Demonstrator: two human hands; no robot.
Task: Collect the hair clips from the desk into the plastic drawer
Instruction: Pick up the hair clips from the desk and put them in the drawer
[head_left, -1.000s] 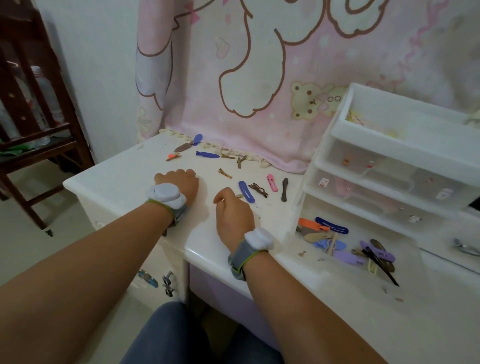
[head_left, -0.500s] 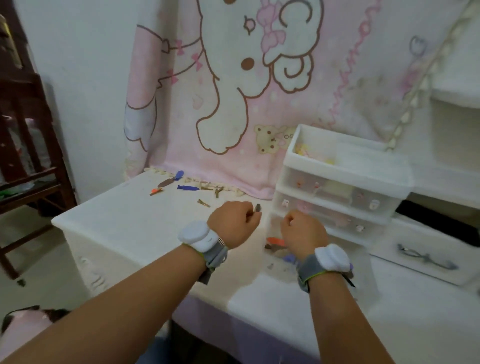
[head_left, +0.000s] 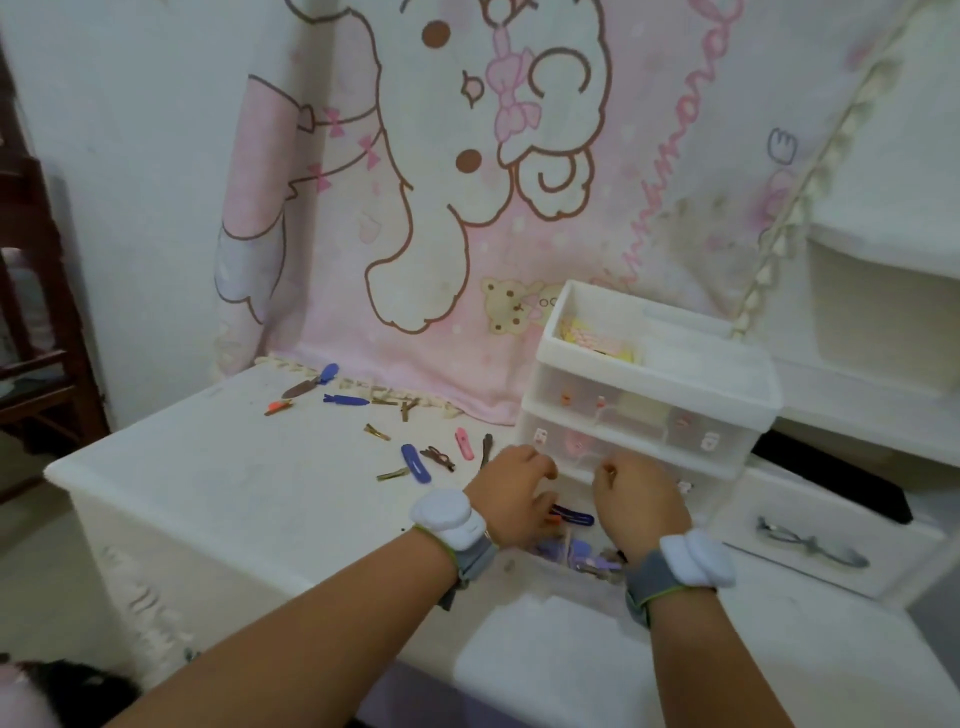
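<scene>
Plastic drawer (head_left: 571, 582) now under both hands — left hand (head_left: 519, 499) loosely curled, right hand (head_left: 641, 501) fisted.

Both forearms bare, no sleeves. Left hand (head_left: 519, 493) and right hand (head_left: 640, 499): each wrist carries a grey strap with a thin green edge, topped by a white rounded two-lobed pod. Left pod (head_left: 447, 519) sits on the wrist's back; right pod (head_left: 696, 558) likewise. No rings visible.

One head cam, looking fwd and down from close above the desk (head_left: 249, 499) front edge, facing the blanket-draped (head_left: 467, 208) back.
</scene>
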